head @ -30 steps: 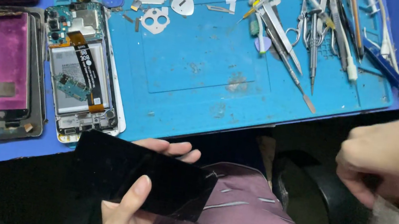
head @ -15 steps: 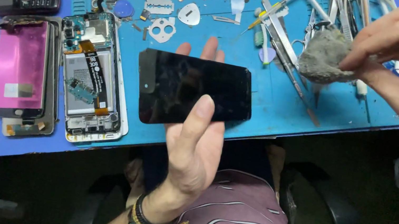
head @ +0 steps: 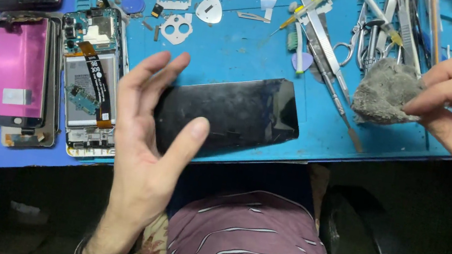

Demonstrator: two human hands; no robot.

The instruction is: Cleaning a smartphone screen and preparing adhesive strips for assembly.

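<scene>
1. A single view is given, taken from a camera worn on the head.
2. The scene is looked down on steeply, across the lap towards the blue work mat.
3. The bench is seen from close range; the mat's far edge is cut off at the top.
4. No second view is provided, so nothing is shared.

Bare blue mat above the black screen; tweezers crowd its right
</scene>
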